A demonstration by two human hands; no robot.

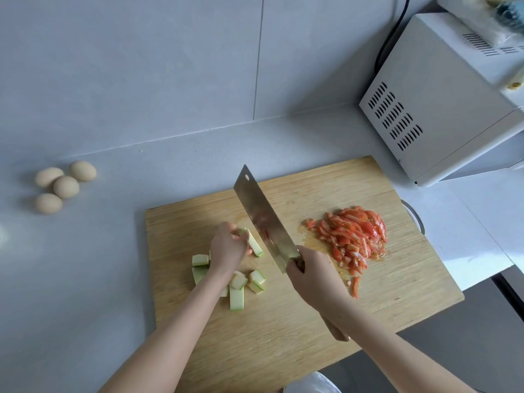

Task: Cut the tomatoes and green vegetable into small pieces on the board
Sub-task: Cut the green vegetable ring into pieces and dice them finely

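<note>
A wooden cutting board (312,321) lies on the pale counter. On its right part sits a heap of chopped red tomato pieces (353,236). Pale green vegetable strips and chunks (236,297) lie on its left part. My left hand (228,248) holds one green strip (254,243) down with curled fingers. My right hand (310,276) grips the wooden handle of a broad cleaver (262,215). The blade stands just right of the held strip, its tip pointing away from me.
Several eggs (63,185) lie on the counter at the far left. A white microwave (442,103) stands at the back right, close to the board's far corner. A black cable (392,32) runs up the wall behind it. The counter edge drops off at the right.
</note>
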